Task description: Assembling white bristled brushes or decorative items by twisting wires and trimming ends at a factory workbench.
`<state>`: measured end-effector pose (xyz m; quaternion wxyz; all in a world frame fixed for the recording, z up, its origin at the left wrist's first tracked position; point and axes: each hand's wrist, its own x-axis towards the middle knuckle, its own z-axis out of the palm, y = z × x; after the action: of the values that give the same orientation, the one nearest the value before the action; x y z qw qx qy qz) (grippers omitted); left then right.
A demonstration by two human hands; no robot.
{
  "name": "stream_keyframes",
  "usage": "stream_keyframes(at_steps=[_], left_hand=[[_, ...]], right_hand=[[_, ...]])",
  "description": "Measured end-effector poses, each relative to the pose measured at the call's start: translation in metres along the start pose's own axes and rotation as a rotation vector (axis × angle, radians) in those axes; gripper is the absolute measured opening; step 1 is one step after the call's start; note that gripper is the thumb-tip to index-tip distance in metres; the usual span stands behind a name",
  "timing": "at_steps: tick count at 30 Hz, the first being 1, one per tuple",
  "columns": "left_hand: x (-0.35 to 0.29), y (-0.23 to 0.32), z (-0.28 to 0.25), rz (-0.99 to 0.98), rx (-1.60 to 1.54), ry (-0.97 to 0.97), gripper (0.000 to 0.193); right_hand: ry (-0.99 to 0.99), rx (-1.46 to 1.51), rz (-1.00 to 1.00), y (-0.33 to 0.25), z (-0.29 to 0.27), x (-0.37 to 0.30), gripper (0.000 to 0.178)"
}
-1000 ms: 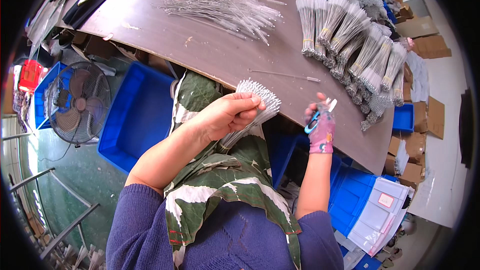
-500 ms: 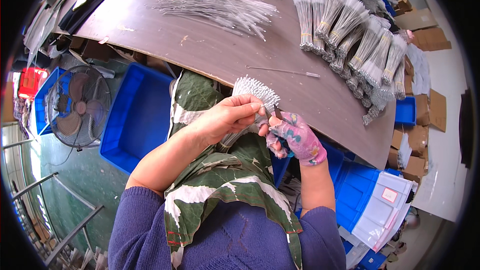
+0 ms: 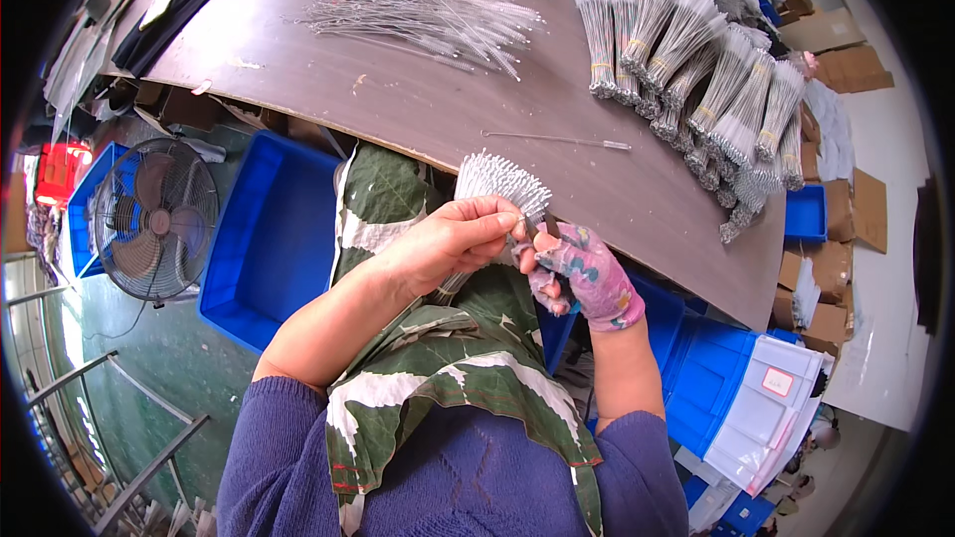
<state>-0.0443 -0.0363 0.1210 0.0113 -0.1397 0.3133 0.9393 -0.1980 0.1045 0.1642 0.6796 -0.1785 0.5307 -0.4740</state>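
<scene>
A bundle of thin brushes [image 3: 497, 179] stands upright at the table edge in front of my lap, white tips upward and wire stems below. My left hand [image 3: 473, 234] is bare and closed in front of it. Its thumb and forefinger pinch at a brush end beside the bundle. My right hand [image 3: 592, 278], in a pink floral fingerless glove, is closed round a small dark two-jawed hand tool [image 3: 552, 226], whose jaws point up near the left fingertips. Whether it is snips or pliers I cannot tell. Fingers partly hide the handles.
On the brown table [image 3: 398, 109] lie a loose heap of brushes [image 3: 423, 20], a single brush [image 3: 557, 139] and a pile of banded brush bundles [image 3: 686, 60] at right. A blue bin [image 3: 269, 239] and a fan [image 3: 159, 222] stand left; blue and white crates [image 3: 736, 398] sit right.
The view has shifted slightly, moving the table things a little left. Both hands stay together at the bundle, and the tool's jaws have shifted slightly at the left fingertips.
</scene>
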Motion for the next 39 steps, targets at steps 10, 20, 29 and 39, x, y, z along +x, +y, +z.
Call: stream_keyframes(at_steps=[10,20,29,39], left_hand=[[-0.003,0.001,-0.014,-0.055,0.032,0.015,0.018],[0.002,0.056,-0.011,0.293,0.843,0.194,0.019],[0.096,0.161,-0.074,1.124,2.101,0.405,0.013],[0.147,0.136,-0.072,1.12,1.986,0.685,0.043]], right_hand=[[0.386,0.339,-0.484,0.003,-0.068,-0.002,0.033],[0.645,-0.155,-0.414,-0.02,-0.07,0.007,0.015],[1.171,-0.315,-0.295,-0.033,-0.193,0.064,0.031],[1.231,-0.922,-0.163,-0.033,-0.212,0.085,0.033]])
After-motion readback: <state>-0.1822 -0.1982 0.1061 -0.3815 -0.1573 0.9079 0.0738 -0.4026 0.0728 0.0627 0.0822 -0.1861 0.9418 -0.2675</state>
